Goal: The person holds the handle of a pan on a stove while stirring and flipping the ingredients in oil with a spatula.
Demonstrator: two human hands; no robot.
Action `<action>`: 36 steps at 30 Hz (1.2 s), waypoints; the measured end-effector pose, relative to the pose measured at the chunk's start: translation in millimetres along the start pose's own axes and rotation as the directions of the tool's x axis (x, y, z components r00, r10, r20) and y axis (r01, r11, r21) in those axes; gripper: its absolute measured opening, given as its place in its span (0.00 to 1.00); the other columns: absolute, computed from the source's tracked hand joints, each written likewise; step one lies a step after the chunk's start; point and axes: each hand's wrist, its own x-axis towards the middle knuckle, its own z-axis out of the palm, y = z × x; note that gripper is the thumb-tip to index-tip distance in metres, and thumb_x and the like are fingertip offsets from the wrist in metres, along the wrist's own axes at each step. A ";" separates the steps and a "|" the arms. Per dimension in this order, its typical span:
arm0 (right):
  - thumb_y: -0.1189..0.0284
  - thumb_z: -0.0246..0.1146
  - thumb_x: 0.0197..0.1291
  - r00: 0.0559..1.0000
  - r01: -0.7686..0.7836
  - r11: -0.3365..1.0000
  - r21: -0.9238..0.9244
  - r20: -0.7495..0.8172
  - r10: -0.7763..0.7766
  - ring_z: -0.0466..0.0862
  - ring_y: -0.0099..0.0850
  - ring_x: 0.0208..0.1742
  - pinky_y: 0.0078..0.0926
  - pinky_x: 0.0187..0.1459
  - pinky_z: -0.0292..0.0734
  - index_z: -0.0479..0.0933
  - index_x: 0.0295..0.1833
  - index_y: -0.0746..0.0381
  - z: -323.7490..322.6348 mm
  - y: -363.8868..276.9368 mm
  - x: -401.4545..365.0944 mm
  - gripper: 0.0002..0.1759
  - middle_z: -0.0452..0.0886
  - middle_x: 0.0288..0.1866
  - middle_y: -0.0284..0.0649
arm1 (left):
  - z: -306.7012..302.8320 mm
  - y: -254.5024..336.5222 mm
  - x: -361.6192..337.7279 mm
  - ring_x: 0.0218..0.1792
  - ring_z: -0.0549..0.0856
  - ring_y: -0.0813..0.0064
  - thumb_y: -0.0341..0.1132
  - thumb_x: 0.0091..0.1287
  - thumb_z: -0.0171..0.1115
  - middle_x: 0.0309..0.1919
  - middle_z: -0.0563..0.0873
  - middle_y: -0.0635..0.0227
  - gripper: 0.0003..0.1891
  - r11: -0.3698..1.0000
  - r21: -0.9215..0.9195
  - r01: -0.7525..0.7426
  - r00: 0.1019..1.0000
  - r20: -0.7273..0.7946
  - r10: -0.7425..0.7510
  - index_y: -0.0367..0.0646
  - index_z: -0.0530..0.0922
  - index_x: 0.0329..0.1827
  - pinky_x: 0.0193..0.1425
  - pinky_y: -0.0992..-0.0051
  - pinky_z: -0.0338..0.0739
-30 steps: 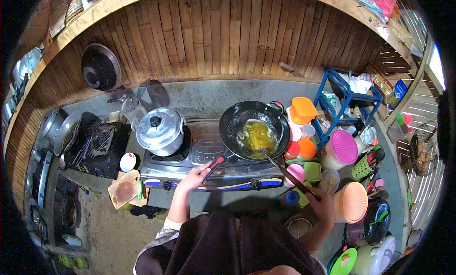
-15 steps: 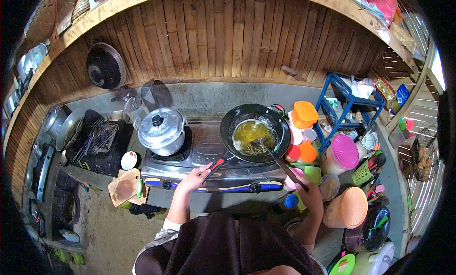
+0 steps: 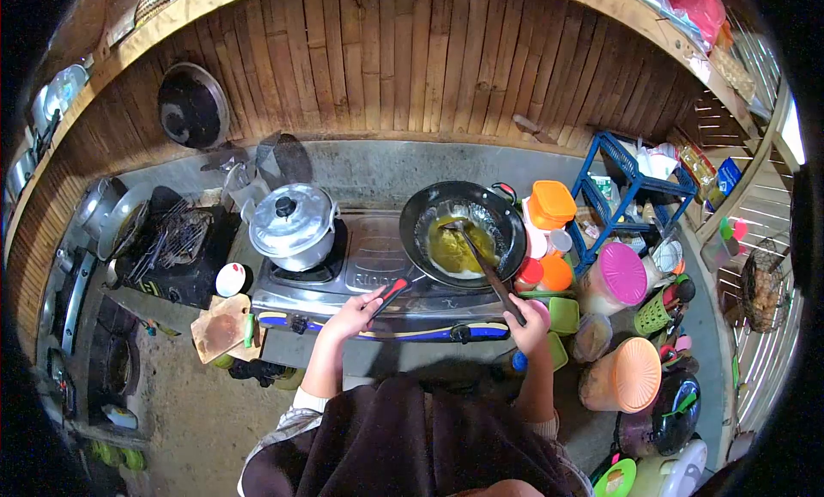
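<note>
A black wok (image 3: 415,227) sits on the right burner of the gas stove (image 3: 369,255), with yellowish liquid (image 3: 448,250) and paler residue inside. My left hand (image 3: 348,316) is closed around the wok's red-and-black handle (image 3: 394,292). In my right hand (image 3: 529,327) is a dark-handled spatula (image 3: 487,270), slanting down into the wok. Its head rests in the liquid near the middle of the wok, partly submerged.
A lidded aluminium pot (image 3: 294,227) stands on the left burner. Plastic containers, including an orange tub (image 3: 551,204), crowd the wok's right side near a blue rack (image 3: 592,192). A cutting board (image 3: 221,330) lies left of the stove, below a white bowl (image 3: 230,279).
My right hand has moved left and slightly up. The spatula head has shifted towards the far side of the wok's liquid. My left hand stays on the handle.
</note>
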 end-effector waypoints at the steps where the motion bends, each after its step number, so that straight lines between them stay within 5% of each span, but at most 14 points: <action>1: 0.77 0.64 0.45 0.999 0.023 1.000 -0.013 -0.038 -0.023 0.79 0.35 0.32 0.30 0.35 0.71 0.77 0.44 0.66 -1.3 1.9 -2.4 0.17 0.79 0.29 0.44 | 0.4 -3.4 1.5 0.16 0.67 0.87 0.42 0.68 0.50 0.16 0.69 0.80 0.20 0.999 -0.025 -0.021 1.000 -0.002 0.021 0.59 0.66 0.63 0.21 0.83 0.64; 4: 0.78 0.62 0.47 0.988 -0.031 0.982 0.186 -0.143 0.059 0.78 0.28 0.35 0.27 0.35 0.70 0.77 0.44 0.67 -0.2 18.3 -17.5 0.15 0.80 0.32 0.40 | 0.2 -10.6 7.0 0.16 0.67 0.88 0.43 0.68 0.51 0.17 0.69 0.81 0.20 0.998 -0.049 -0.044 0.999 0.001 0.044 0.59 0.67 0.63 0.20 0.84 0.64; 8: 0.74 0.64 0.49 0.994 -0.043 0.994 0.096 -0.092 0.052 0.79 0.32 0.45 0.24 0.47 0.71 0.77 0.46 0.63 -34.8 9.8 -27.7 0.16 0.80 0.36 0.44 | -1.0 -3.5 2.7 0.17 0.68 0.87 0.42 0.68 0.50 0.17 0.69 0.80 0.20 0.998 -0.057 -0.033 0.999 0.027 0.035 0.60 0.66 0.63 0.20 0.83 0.65; 10: 0.73 0.63 0.51 0.886 -0.460 0.886 0.052 0.094 0.454 0.80 0.32 0.43 0.25 0.46 0.72 0.78 0.45 0.62 -64.2 -25.7 -30.3 0.14 0.81 0.38 0.45 | -0.5 2.8 -0.8 0.17 0.68 0.87 0.42 0.68 0.50 0.17 0.68 0.80 0.20 0.999 -0.040 -0.027 0.999 0.019 0.028 0.61 0.66 0.63 0.20 0.83 0.65; 12: 0.73 0.61 0.53 0.879 -0.472 0.881 -0.011 0.070 0.472 0.80 0.32 0.41 0.26 0.45 0.73 0.78 0.45 0.63 -74.0 -27.9 -38.1 0.13 0.81 0.38 0.47 | 0.1 3.2 -1.6 0.16 0.67 0.87 0.42 0.68 0.49 0.16 0.68 0.80 0.20 1.000 -0.025 -0.019 1.000 0.010 0.019 0.61 0.66 0.63 0.19 0.83 0.64; 14: 0.75 0.61 0.53 0.913 -0.402 0.906 0.129 -0.024 0.408 0.73 0.20 0.30 0.18 0.34 0.69 0.78 0.45 0.67 -81.9 -26.1 -46.4 0.13 0.80 0.32 0.36 | 0.6 1.5 -0.5 0.16 0.67 0.87 0.42 0.68 0.49 0.16 0.68 0.80 0.20 0.999 -0.020 -0.029 1.000 0.005 0.029 0.62 0.66 0.63 0.19 0.83 0.64; 27: 0.74 0.61 0.53 0.937 -0.341 0.940 -0.008 -0.075 0.340 0.72 0.21 0.29 0.20 0.34 0.69 0.77 0.47 0.66 -88.5 -22.0 -57.7 0.14 0.79 0.32 0.35 | -0.9 -0.7 1.6 0.16 0.67 0.87 0.42 0.68 0.49 0.15 0.68 0.80 0.20 1.000 0.013 -0.026 0.999 0.020 0.026 0.63 0.65 0.64 0.19 0.84 0.63; 29: 0.72 0.61 0.53 0.893 -0.450 0.892 0.041 0.045 0.449 0.80 0.35 0.44 0.30 0.48 0.72 0.77 0.47 0.65 -79.1 -29.1 -49.0 0.15 0.81 0.42 0.45 | -0.2 2.7 0.1 0.15 0.67 0.87 0.43 0.68 0.50 0.16 0.69 0.80 0.20 1.000 0.007 -0.007 1.000 0.008 0.007 0.61 0.66 0.64 0.18 0.84 0.63; 36: 0.72 0.65 0.49 0.909 -0.402 0.915 -0.043 0.104 0.404 0.80 0.40 0.47 0.32 0.50 0.72 0.73 0.51 0.63 -27.6 10.0 -33.8 0.21 0.80 0.42 0.48 | -0.2 1.6 0.0 0.15 0.67 0.88 0.43 0.68 0.50 0.16 0.69 0.80 0.20 0.999 -0.053 0.012 1.000 0.022 -0.010 0.59 0.66 0.64 0.18 0.84 0.61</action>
